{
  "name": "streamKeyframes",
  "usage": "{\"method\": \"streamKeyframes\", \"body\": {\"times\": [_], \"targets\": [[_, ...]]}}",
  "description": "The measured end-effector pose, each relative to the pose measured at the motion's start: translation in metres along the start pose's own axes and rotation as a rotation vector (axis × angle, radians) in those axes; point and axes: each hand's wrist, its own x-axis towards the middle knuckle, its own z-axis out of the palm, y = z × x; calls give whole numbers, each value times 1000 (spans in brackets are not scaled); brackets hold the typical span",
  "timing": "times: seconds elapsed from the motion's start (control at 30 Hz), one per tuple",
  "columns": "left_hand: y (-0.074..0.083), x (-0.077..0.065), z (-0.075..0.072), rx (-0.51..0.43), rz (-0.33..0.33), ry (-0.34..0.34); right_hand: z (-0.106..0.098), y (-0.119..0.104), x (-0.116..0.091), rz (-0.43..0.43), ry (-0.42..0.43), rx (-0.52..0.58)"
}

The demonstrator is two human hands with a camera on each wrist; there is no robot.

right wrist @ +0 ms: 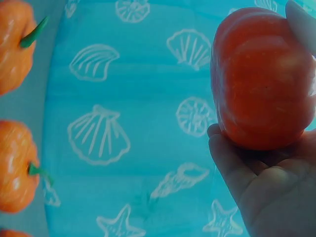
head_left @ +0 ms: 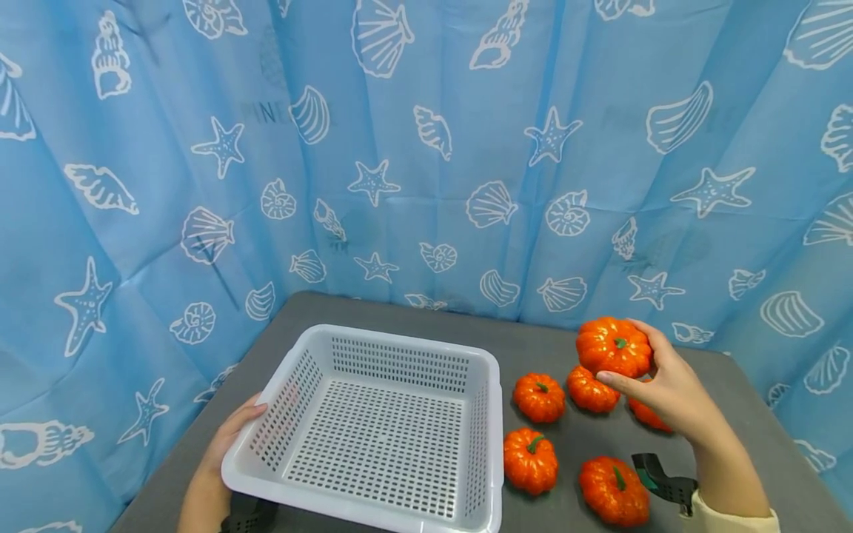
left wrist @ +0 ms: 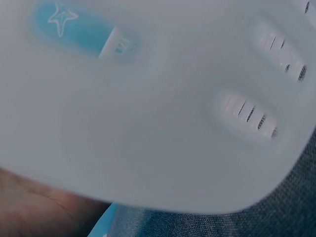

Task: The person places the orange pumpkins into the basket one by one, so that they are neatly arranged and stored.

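A: Where is the right hand [head_left: 673,392] holding the small orange ribbed pumpkin [head_left: 614,346]?

B: Fingers curling round it, above the grey table [head_left: 746,414], at three o'clock from the white perforated plastic basket [head_left: 373,429].

A: The left hand [head_left: 223,448]?

B: Gripping the basket's nine-o'clock rim.

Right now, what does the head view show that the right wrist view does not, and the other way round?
Only the head view shows the white basket, the left hand gripping its rim, the grey table and five more pumpkins beside the basket. Only the right wrist view shows the held pumpkin from its smooth underside, resting on the fingers. Both show the right hand holding that pumpkin before the blue shell curtain.
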Motion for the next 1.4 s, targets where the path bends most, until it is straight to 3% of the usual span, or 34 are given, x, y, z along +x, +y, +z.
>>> {"method": "streamKeyframes", "body": {"times": [0.2,0.37,1.07,1.4], "targets": [[0,-3,-1,-9,2,-4,13,-22,13,-81,-37,38],[1,-4,-1,-5,6,-7,21,-39,26,-89,-72,42],[0,-5,5,31,4,78,63,-86,67,-256,-155,112],[-2,-7,3,59,9,90,95,-98,89,-243,-276,171]]}}
